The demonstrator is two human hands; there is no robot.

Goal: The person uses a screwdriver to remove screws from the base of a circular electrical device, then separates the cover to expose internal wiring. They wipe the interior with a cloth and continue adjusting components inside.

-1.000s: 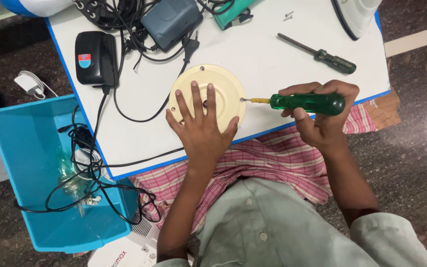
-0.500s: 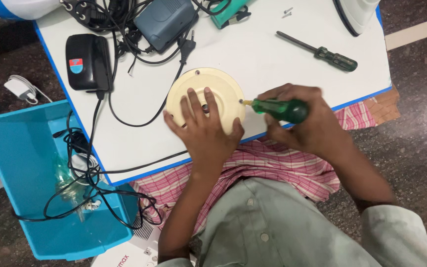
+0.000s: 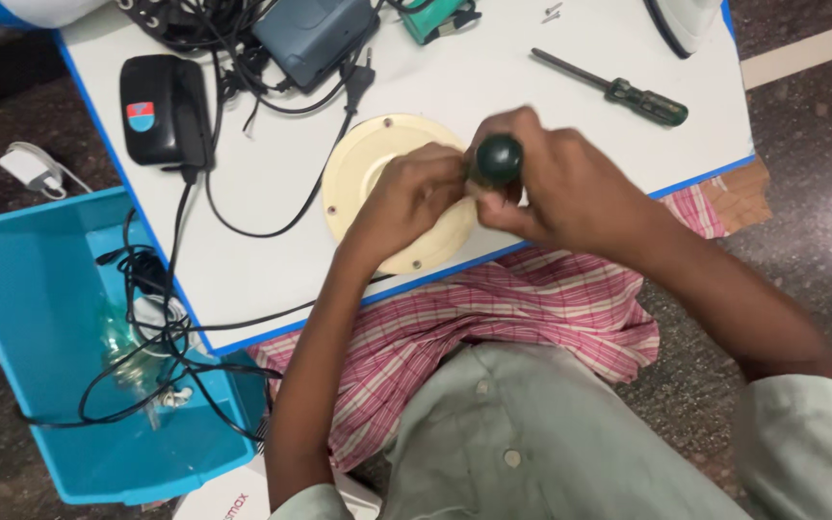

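Note:
A round cream plastic plate [image 3: 368, 169] lies near the front edge of the white table [image 3: 262, 260]. My left hand [image 3: 406, 197] rests on the plate, fingers curled by the screwdriver's shaft. My right hand [image 3: 556, 183] grips a green-handled screwdriver [image 3: 499, 159], held upright with its butt towards the camera; its tip is hidden over the plate.
A second green-handled screwdriver [image 3: 618, 89] lies at the back right. A black adapter [image 3: 158, 108], a grey box [image 3: 315, 34] and tangled cables [image 3: 223, 39] sit at the back left. A blue bin [image 3: 21, 337] holding wires stands left of the table. A white plug [image 3: 29, 166] lies on the floor.
The screwdriver has swung from lying sideways at the plate's right edge to standing upright over the plate. My left hand has curled from flat to holding near the shaft.

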